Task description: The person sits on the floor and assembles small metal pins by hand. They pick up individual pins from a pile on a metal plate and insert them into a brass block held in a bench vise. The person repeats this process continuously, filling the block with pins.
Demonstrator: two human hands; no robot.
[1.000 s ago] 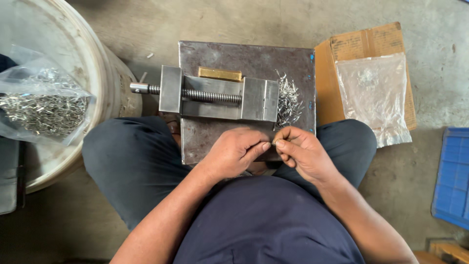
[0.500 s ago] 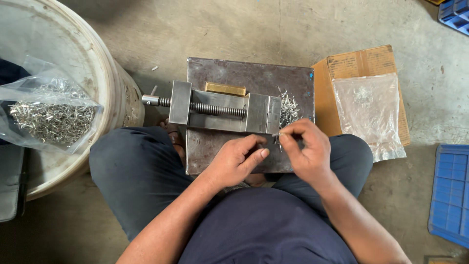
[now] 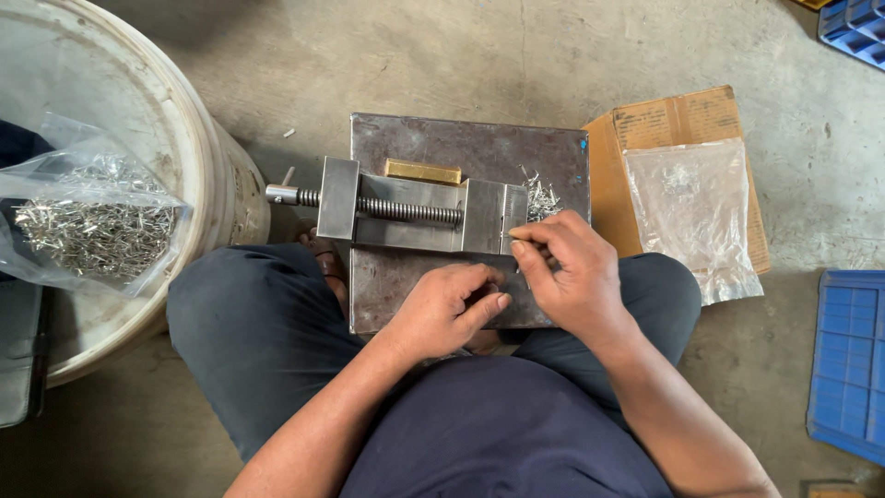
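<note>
A steel vise (image 3: 415, 212) with a threaded screw lies on a dark metal plate (image 3: 461, 148) between my knees. A small brass block (image 3: 422, 171) sits just behind the vise. My right hand (image 3: 572, 272) pinches a thin metal pin at the vise's right jaw. My left hand (image 3: 452, 309) rests curled on the plate's near edge, fingers closed; I cannot see anything in it. A small heap of shiny metal pins (image 3: 539, 195) lies on the plate beside the right jaw.
A white bucket (image 3: 198, 148) at the left holds a clear bag of metal pins (image 3: 92, 226). A cardboard box (image 3: 678, 124) with a clear plastic bag (image 3: 696, 212) on it lies at the right. Blue crates (image 3: 848, 364) stand at the right edge.
My right hand has moved up from my lap to the vise's right jaw with the pin. My left hand has stayed at the plate's near edge.
</note>
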